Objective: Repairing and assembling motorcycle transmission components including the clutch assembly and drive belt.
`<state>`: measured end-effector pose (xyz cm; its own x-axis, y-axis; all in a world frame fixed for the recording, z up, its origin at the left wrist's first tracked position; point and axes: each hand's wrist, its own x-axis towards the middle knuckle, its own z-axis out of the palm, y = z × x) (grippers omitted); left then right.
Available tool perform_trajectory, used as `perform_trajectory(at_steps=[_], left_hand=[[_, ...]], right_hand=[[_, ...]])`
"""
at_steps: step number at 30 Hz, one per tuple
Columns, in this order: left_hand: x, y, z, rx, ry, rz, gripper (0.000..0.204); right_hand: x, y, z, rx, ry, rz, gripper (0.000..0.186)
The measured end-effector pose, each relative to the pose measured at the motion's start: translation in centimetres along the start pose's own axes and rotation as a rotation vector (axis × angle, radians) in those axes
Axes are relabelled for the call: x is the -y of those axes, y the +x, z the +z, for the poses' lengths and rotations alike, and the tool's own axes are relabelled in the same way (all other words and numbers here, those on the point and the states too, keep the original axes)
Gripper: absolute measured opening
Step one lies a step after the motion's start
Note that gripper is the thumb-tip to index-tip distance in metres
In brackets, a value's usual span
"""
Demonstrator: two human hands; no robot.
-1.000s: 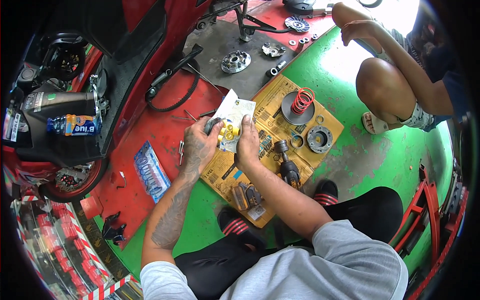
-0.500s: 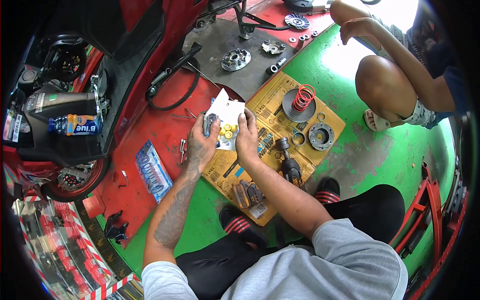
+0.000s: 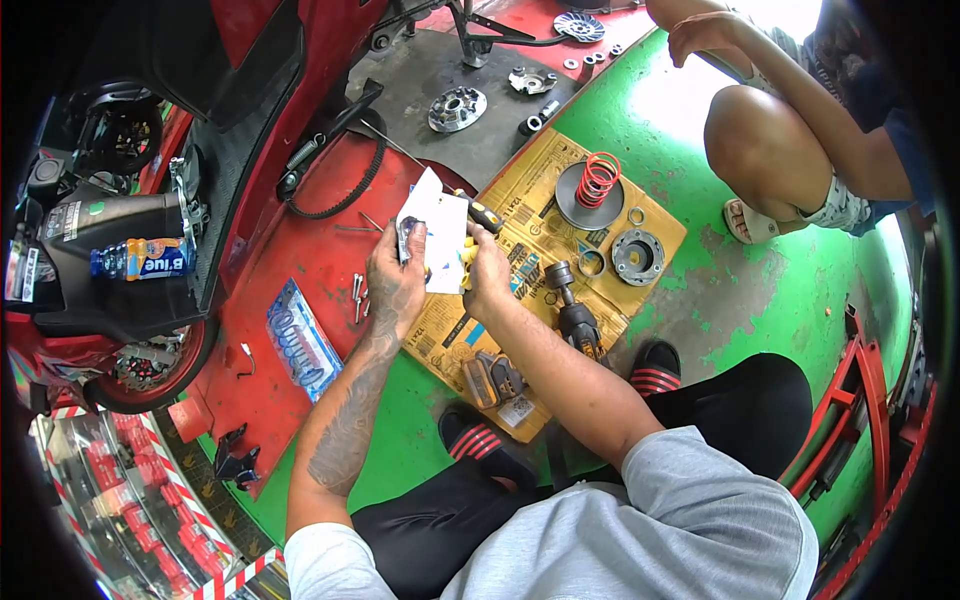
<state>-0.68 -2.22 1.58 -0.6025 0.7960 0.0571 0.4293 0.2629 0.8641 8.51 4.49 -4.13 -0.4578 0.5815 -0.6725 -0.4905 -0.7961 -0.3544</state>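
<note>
My left hand is closed on a white card packet, thumb across its face. The packet tilts up above the cardboard. My right hand curls at the packet's right edge, with small yellow rollers between its fingers and the card. How many rollers it holds is hidden. Just beyond the right fingers shows a black-and-yellow tool handle. Right of the hands, a red coil spring stands on a grey disc, near a round grey metal plate.
An impact wrench and a battery rest on the flattened cardboard. A variator part lies on grey mat. The red scooter stands left; a blue-and-clear packet lies below it. Another person's knee is at right.
The yellow rollers that showed on the packet's face are now at my right fingers. The packet has turned and shifted slightly left, uncovering the tool handle. The view has shifted a little.
</note>
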Motion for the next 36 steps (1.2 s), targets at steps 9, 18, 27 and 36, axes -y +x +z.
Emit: perform_trajectory(at_steps=[9,18,27,36], left_hand=[[3.4,0.1,-2.6,-0.099,-0.385,-0.205,0.05],[3.9,-0.3,-3.3,-0.147,-0.166,-0.083,0.05],[3.6,-0.9,-2.8,-0.244,0.06,0.077,0.041],[11.7,1.0,-15.8,-0.326,0.14,-0.248,0.05]], right_hand=[[1.6,0.8,-1.7,-0.019,-0.102,0.009,0.034],[2.1,-5.1,1.6,0.53,-1.636,-1.096,0.034],[-0.9,-4.2,0.3,0.483,-1.602,-1.104,0.033],[2.4,-1.7,-0.8,0.662,-0.471,-0.028,0.034]])
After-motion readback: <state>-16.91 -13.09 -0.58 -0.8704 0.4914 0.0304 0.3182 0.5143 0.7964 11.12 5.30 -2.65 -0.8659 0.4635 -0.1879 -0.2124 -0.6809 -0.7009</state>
